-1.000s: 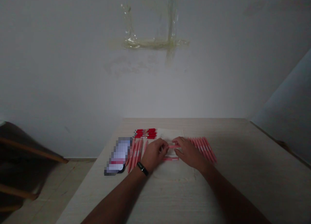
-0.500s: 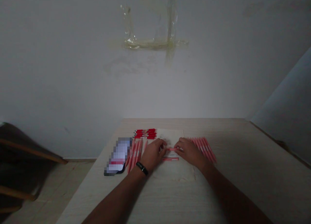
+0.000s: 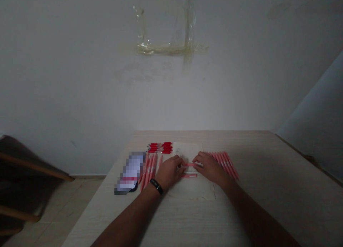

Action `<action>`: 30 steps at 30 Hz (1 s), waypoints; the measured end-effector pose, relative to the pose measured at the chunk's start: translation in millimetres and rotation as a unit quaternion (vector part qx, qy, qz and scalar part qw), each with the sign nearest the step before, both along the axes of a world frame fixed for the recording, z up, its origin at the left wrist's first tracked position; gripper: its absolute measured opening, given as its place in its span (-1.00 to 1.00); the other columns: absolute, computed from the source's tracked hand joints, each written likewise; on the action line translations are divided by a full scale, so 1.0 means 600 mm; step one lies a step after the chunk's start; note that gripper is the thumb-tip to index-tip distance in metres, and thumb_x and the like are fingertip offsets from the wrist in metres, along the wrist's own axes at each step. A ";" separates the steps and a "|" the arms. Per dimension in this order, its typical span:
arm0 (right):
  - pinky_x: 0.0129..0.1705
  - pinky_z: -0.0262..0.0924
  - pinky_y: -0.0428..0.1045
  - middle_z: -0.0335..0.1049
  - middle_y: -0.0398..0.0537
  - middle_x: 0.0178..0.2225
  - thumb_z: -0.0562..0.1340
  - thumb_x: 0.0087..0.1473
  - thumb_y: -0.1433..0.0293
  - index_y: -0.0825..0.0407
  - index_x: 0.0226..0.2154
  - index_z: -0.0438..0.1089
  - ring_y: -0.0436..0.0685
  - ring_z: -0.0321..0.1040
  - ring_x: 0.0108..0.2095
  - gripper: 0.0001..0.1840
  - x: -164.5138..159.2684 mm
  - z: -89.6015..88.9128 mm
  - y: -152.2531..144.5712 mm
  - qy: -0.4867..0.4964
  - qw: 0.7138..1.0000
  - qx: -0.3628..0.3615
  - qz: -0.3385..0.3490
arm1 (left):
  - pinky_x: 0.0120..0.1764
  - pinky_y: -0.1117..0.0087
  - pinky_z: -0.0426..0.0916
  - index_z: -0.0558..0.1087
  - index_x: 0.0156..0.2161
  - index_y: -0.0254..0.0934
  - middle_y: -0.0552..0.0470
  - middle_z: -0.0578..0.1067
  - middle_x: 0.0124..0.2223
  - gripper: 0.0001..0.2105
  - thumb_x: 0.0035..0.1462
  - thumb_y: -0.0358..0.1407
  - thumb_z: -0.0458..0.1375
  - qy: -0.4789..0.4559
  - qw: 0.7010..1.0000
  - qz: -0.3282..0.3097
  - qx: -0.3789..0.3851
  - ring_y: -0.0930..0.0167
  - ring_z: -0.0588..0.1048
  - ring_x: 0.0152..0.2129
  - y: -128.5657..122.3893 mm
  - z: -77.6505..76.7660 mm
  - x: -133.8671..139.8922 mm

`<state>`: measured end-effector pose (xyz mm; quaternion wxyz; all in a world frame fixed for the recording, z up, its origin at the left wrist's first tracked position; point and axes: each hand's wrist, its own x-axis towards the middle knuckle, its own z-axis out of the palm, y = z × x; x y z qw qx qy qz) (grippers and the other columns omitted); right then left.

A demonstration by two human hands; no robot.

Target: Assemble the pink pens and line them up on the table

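Note:
A pink pen (image 3: 190,164) lies crosswise between my two hands, just above a pale sheet (image 3: 191,189) on the table. My left hand (image 3: 171,171), with a black band on its wrist, pinches the pen's left end. The fingers of my right hand (image 3: 207,165) are closed on its right end. Nearer to me, a second pink piece (image 3: 189,176) with a white label rests on the sheet, partly covered by my left fingers. Several pink pens (image 3: 150,168) lie left of my left hand, and a row of pink pens (image 3: 226,163) fans out beside my right hand.
Several bright red pens (image 3: 160,147) are stacked at the back left of the table (image 3: 268,204). A phone (image 3: 131,172), blurred out, lies near the left edge. The wall behind carries clear tape (image 3: 163,49). A dark chair (image 3: 24,172) stands at the left.
My left fingers have shifted slightly to the right along the pen, covering more of the labelled piece below. The right hand has hardly moved.

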<state>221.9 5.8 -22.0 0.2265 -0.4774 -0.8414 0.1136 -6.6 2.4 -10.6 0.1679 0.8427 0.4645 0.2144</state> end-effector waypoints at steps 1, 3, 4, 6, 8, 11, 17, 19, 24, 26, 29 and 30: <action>-0.07 0.14 -0.01 0.40 -0.08 -0.24 0.27 0.16 0.42 0.02 -0.24 0.46 0.10 0.32 -0.16 -0.92 0.001 -0.001 0.000 0.006 1.000 0.002 0.002 | -0.32 0.45 0.25 0.49 -0.22 -0.23 0.00 0.46 -0.25 -0.88 0.19 -0.29 0.14 0.006 1.000 -0.006 -0.003 0.41 0.42 -0.37 -0.001 0.001 0.000; -0.07 0.14 -0.01 0.40 -0.08 -0.24 0.27 0.15 0.43 0.02 -0.25 0.45 0.10 0.32 -0.15 -0.93 0.002 -0.001 0.001 0.018 1.000 0.007 0.005 | -0.31 0.46 0.25 0.50 -0.23 -0.22 0.01 0.45 -0.25 -0.90 0.15 -0.29 0.17 0.016 1.000 -0.025 -0.009 0.41 0.42 -0.36 -0.002 0.003 0.000; -0.07 0.14 -0.01 0.40 -0.08 -0.24 0.28 0.15 0.44 0.02 -0.25 0.45 0.10 0.32 -0.15 -0.93 0.003 -0.002 0.002 0.022 1.000 0.009 0.005 | -0.31 0.46 0.25 0.49 -0.24 -0.22 0.02 0.45 -0.25 -0.91 0.13 -0.29 0.19 0.021 0.999 -0.038 -0.012 0.41 0.42 -0.36 -0.003 0.004 0.000; -0.07 0.15 0.00 0.40 -0.08 -0.24 0.28 0.13 0.46 0.02 -0.26 0.45 0.11 0.32 -0.15 -0.92 0.005 -0.002 0.002 0.026 1.000 0.009 0.001 | -0.32 0.47 0.25 0.49 -0.27 -0.22 0.03 0.45 -0.26 -0.93 0.11 -0.31 0.21 0.032 0.997 -0.061 -0.017 0.41 0.43 -0.36 -0.005 0.005 0.001; -0.06 0.15 0.00 0.40 -0.08 -0.23 0.28 0.13 0.45 0.01 -0.26 0.45 0.12 0.33 -0.15 -0.92 0.007 0.000 0.002 0.027 1.000 0.008 -0.002 | -0.33 0.47 0.24 0.49 -0.29 -0.22 0.03 0.45 -0.26 -0.95 0.12 -0.34 0.19 0.040 0.996 -0.072 -0.020 0.42 0.43 -0.37 -0.006 0.005 0.002; -0.05 0.16 0.01 0.40 -0.08 -0.24 0.27 0.15 0.42 0.00 -0.25 0.45 0.12 0.33 -0.14 -0.93 0.008 0.003 0.000 0.021 1.000 0.013 -0.003 | -0.32 0.48 0.25 0.49 -0.30 -0.22 0.04 0.45 -0.26 -0.95 0.11 -0.37 0.18 0.044 0.996 -0.080 -0.023 0.43 0.43 -0.37 -0.006 0.004 0.003; -0.04 0.16 0.02 0.40 -0.06 -0.23 0.25 0.18 0.41 0.01 -0.24 0.45 0.13 0.32 -0.12 -0.93 0.010 0.006 -0.003 0.015 1.000 0.015 -0.010 | -0.31 0.45 0.26 0.48 -0.30 -0.23 0.03 0.48 -0.27 -0.89 0.02 -0.34 0.28 0.053 0.993 -0.098 -0.033 0.38 0.44 -0.34 -0.005 0.004 0.002; -0.04 0.16 0.02 0.40 -0.06 -0.23 0.25 0.18 0.41 0.02 -0.25 0.45 0.13 0.32 -0.12 -0.93 0.011 0.006 -0.002 0.018 1.000 0.012 -0.009 | -0.31 0.45 0.26 0.48 -0.28 -0.24 0.04 0.49 -0.27 -0.87 0.01 -0.35 0.29 0.055 0.992 -0.103 -0.039 0.38 0.44 -0.34 -0.006 0.005 0.002; -0.10 0.16 -0.01 0.39 -0.07 -0.28 0.23 0.21 0.39 0.03 -0.29 0.46 0.11 0.33 -0.18 -0.91 0.011 0.015 -0.006 0.042 0.999 0.004 0.006 | -0.28 0.46 0.26 0.47 -0.22 -0.24 0.04 0.51 -0.26 -0.83 0.04 -0.38 0.27 0.023 0.991 -0.125 -0.041 0.39 0.44 -0.32 -0.008 0.012 0.004; -0.15 0.16 -0.04 0.40 -0.08 -0.30 0.23 0.21 0.38 0.02 -0.30 0.47 0.08 0.34 -0.22 -0.90 0.009 0.023 -0.011 0.061 0.997 -0.019 0.035 | -0.31 0.47 0.25 0.47 -0.21 -0.25 0.05 0.51 -0.28 -0.87 0.10 -0.35 0.24 0.009 0.992 -0.120 -0.040 0.41 0.44 -0.35 -0.007 0.016 0.004; -0.20 0.15 -0.07 0.41 -0.10 -0.30 0.25 0.19 0.33 0.02 -0.29 0.48 0.06 0.35 -0.24 -0.88 0.004 0.033 -0.019 0.080 0.992 -0.058 0.081 | -0.34 0.48 0.24 0.48 -0.19 -0.25 0.03 0.49 -0.28 -0.85 0.20 -0.23 0.17 -0.006 0.994 -0.100 -0.039 0.43 0.43 -0.39 -0.005 0.017 0.004; -0.20 0.14 -0.07 0.42 -0.09 -0.30 0.25 0.19 0.31 0.02 -0.29 0.48 0.07 0.35 -0.24 -0.87 0.002 0.035 -0.021 0.078 0.991 -0.068 0.088 | -0.34 0.48 0.24 0.48 -0.18 -0.25 0.03 0.48 -0.27 -0.83 0.22 -0.21 0.16 -0.008 0.995 -0.095 -0.037 0.43 0.43 -0.39 -0.004 0.016 0.004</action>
